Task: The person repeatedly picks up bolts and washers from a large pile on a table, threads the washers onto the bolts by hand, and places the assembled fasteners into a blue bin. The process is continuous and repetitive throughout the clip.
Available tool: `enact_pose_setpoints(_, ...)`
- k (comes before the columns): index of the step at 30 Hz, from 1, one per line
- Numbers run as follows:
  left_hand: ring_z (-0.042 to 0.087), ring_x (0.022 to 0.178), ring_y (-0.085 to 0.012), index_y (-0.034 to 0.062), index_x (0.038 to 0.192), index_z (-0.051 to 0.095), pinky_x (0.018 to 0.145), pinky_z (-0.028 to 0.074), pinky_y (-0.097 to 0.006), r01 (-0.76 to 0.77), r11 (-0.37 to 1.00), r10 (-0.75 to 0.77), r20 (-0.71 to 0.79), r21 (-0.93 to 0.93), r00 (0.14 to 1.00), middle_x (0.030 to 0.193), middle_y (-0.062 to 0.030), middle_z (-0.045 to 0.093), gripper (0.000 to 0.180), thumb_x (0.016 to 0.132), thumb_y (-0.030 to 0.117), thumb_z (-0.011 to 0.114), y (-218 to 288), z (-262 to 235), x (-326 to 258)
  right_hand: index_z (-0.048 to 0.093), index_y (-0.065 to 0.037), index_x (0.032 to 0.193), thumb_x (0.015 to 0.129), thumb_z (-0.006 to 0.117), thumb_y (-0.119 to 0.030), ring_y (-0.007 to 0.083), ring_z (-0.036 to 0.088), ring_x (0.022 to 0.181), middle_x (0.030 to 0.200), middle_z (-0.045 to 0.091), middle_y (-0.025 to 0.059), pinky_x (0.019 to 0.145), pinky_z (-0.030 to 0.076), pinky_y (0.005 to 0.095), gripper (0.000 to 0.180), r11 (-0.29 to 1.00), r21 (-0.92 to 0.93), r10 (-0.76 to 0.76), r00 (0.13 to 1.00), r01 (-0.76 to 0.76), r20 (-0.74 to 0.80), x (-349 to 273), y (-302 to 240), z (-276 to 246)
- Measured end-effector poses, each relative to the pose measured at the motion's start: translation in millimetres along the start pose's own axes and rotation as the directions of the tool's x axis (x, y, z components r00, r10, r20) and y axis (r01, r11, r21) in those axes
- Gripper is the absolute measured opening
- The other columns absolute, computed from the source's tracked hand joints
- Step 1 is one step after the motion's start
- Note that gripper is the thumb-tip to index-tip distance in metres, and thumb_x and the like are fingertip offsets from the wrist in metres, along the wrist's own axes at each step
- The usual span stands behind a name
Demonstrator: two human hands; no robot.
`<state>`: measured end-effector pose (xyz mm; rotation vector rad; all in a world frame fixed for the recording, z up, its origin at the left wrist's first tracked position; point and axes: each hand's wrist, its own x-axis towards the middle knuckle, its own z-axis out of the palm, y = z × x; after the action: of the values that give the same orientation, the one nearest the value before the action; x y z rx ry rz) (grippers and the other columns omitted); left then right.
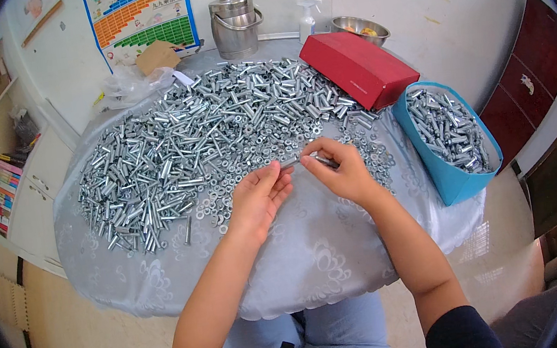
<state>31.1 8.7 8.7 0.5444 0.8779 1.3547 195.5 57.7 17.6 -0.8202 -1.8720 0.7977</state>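
Over the near middle of the table, my two hands meet at a small metal sleeve (289, 163). My left hand (260, 193) is closed, pinching its left end between thumb and fingers. My right hand (338, 170) is closed at the other end, gripping a thin bolt-like metal piece (325, 162) in line with the sleeve. The fingers hide how far the two pieces join. Just beyond my hands lie loose washers and nuts (275, 148). A broad heap of silvery bolts and sleeves (152, 154) spreads behind and to the left.
A blue fabric bin (462, 184) full of metal anchors stands on the right, beside a red box (359, 65). At the back are a steel canister (234, 28), a spray bottle (307, 19), a metal bowl (371, 26) and a plastic bag (131, 87). A patterned grey cloth (316, 259) covers the table.
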Motion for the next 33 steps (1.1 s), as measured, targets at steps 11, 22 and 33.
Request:
enact_pose_setpoints(11,0.053,0.060,-0.0089,0.0044,0.084,0.054,0.056,0.046,-0.023,0.011,0.978,-0.015,0.017,0.210,1.000,0.078,-0.0068,0.061,0.032,0.085,0.036,0.057,1,5,-3,0.059,-0.002,0.087,0.081,0.062,-0.015,0.0018,0.042,0.060,0.067,0.053,-0.0035,0.051,0.032,0.0181,0.015,0.960,0.227,0.170,0.985,-0.163,-0.008,3,1,-1)
enact_pose_setpoints(22,0.037,0.044,-0.0106,0.0103,0.065,0.040,0.043,0.032,-0.024,-0.046,0.958,0.039,0.029,0.282,0.999,0.053,-0.0005,0.041,0.055,0.086,0.060,0.033,-5,6,-8,0.056,-0.003,0.085,0.082,0.061,-0.016,0.0014,0.040,0.059,0.065,0.051,-0.0053,0.051,0.029,0.0188,0.014,0.937,0.261,0.181,0.963,-0.230,0.198,2,2,0)
enact_pose_setpoints(33,0.026,0.042,-0.0070,0.0113,0.065,0.040,0.041,0.024,-0.023,0.026,0.972,-0.027,0.001,0.235,1.000,0.051,0.0039,0.032,0.046,0.090,0.049,0.035,-2,8,-10,0.061,0.000,0.086,0.081,0.062,-0.014,0.0028,0.044,0.061,0.067,0.055,-0.0025,0.054,0.036,0.0204,0.015,0.957,0.216,0.173,0.978,-0.195,0.120,-1,-5,5)
